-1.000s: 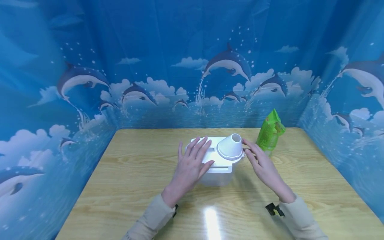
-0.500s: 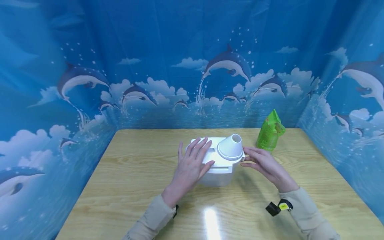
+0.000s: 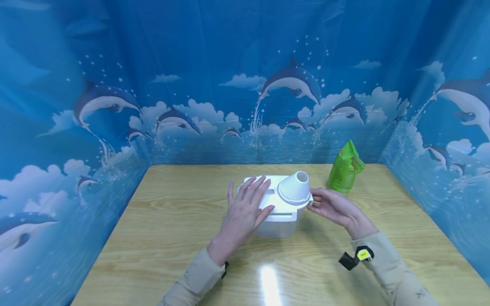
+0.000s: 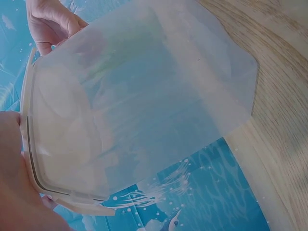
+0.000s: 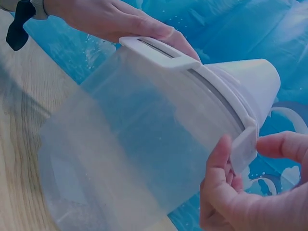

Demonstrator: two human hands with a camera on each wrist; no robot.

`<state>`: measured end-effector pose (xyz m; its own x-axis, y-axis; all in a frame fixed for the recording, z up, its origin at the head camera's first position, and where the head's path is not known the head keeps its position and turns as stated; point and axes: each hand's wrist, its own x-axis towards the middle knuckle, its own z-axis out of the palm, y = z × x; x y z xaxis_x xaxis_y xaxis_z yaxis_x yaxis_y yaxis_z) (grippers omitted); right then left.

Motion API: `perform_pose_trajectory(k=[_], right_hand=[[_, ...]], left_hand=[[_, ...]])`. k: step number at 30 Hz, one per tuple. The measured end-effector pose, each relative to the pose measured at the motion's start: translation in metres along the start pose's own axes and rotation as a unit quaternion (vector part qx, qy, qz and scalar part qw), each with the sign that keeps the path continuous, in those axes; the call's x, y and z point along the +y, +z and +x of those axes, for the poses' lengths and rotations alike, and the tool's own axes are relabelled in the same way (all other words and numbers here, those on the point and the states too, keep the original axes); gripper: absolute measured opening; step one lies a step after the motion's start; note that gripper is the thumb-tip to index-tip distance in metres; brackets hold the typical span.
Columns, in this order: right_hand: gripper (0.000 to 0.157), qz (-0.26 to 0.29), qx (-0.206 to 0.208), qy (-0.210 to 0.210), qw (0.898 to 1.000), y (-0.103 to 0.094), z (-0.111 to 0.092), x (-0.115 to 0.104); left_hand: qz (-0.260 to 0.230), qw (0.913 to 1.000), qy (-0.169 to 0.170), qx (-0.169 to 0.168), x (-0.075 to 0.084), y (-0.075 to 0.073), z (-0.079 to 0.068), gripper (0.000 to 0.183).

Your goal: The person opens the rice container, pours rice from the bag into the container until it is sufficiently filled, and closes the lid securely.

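Note:
A translucent plastic storage box (image 3: pixel 277 230) stands on the table under a white lid (image 3: pixel 281 206), from which a white cone-shaped spout (image 3: pixel 292 189) rises at the right. My left hand (image 3: pixel 245 212) rests on the left part of the lid, its fingers spread and nearly straight. At the lid's right end, my right hand (image 3: pixel 334 209) pinches a white side latch (image 5: pixel 244 150) between thumb and fingers. That latch stands out from the box wall in the right wrist view. Through the clear wall in the left wrist view, no contents can be made out.
Behind my right hand a green bag (image 3: pixel 342 170) stands upright near the back of the wooden table (image 3: pixel 183 204). A blue dolphin-print curtain (image 3: pixel 206 106) surrounds the back and sides.
My right hand has come down from the lid's right edge beside the spout, and its fingers have curled in around the side latch. The left hand and the box hold still.

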<state>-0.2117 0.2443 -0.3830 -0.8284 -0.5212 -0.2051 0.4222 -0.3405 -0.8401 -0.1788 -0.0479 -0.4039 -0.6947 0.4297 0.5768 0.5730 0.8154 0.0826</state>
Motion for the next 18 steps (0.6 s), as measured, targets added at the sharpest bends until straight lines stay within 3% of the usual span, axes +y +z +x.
perform_pose_trajectory(k=[5, 10, 14, 18], right_hand=[[0.036, 0.019, 0.002, 0.002, 1.000, -0.0018, 0.0010, -0.0013], [0.022, 0.018, 0.047, -0.022, 0.998, -0.0016, 0.0017, -0.0037], [0.012, -0.028, 0.072, -0.024, 0.997, -0.0005, 0.0000, -0.0036], [0.027, -0.101, 0.087, -0.038, 0.990, 0.0008, -0.0010, -0.0016]], left_hand=[[0.000, 1.0000, 0.000, -0.001, 0.0000, -0.0003, 0.0003, 0.064], [-0.007, 1.0000, 0.002, 0.003, -0.0007, 0.0000, 0.0003, 0.064], [-0.016, 0.9998, 0.003, 0.007, -0.0010, 0.0007, 0.0002, 0.062], [-0.018, 0.9998, 0.002, 0.006, -0.0013, 0.0013, 0.0002, 0.063]])
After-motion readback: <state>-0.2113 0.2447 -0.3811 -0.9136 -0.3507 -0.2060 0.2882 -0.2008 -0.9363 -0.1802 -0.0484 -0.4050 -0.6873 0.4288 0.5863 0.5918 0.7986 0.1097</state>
